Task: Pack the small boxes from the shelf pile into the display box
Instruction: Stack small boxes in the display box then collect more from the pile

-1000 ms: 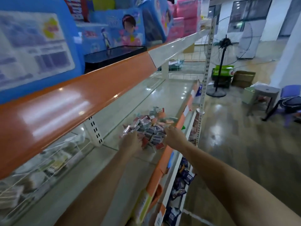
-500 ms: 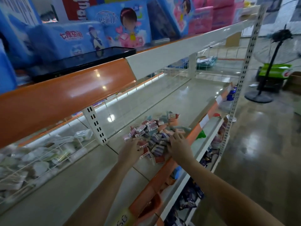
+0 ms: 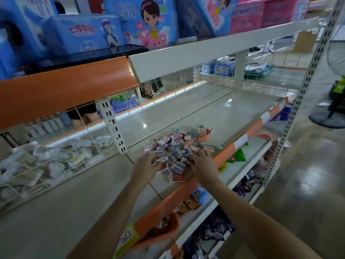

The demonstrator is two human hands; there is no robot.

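RISK: your left hand (image 3: 146, 166) pinches one box, right hand (image 3: 202, 161) curls on others; loose pile of small red-and-white cardboard boxes (image 3: 177, 148) beside orange shelf lip (image 3: 248, 128) | raking could spill boxes over it; display box unseen

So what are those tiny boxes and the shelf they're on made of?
Small boxes: probably thin printed cardboard; sharp folded edges, barcodes, matte look.
Shelf: likely painted metal, pale and glossy, since lights reflect in it. Its orange front strip looks like shiny plastic.

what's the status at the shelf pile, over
Left hand and right hand both on the near edge of the pile, fingers curled among boxes. No display box in view. Nothing blocking.
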